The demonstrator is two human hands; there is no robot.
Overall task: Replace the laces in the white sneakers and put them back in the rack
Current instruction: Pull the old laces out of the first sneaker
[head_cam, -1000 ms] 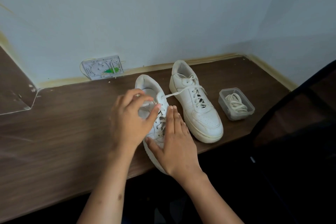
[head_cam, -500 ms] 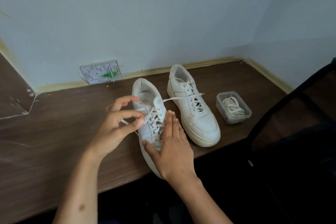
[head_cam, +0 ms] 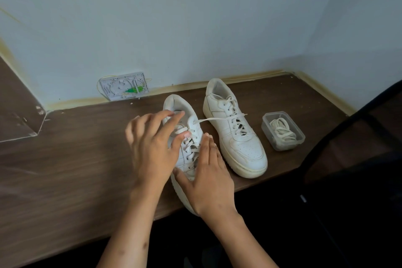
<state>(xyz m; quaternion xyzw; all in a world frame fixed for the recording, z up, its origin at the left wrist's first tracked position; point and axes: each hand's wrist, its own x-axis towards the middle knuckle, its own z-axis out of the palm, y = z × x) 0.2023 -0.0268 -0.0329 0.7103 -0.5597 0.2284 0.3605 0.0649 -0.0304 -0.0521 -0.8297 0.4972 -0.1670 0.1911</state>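
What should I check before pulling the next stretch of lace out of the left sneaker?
1. Right hand steadies the left sneaker at its toe: ok.
2. Left hand pinching the lace: cannot tell.
3. Sneaker fully on the desk: not ok, toe overhangs the edge.
4. Loose lace end clear of the right sneaker: not ok, it lies across it.
5. Laces in the clear container: ok.

The desk [head_cam: 65, 169] was dark brown with a wood grain. On it stood two white sneakers [head_cam: 235, 128] with cream soles and off-white laces [head_cam: 219, 119]. Right of them, a clear tub [head_cam: 282, 130] held cream laces. The wall [head_cam: 195, 17] was pale blue.
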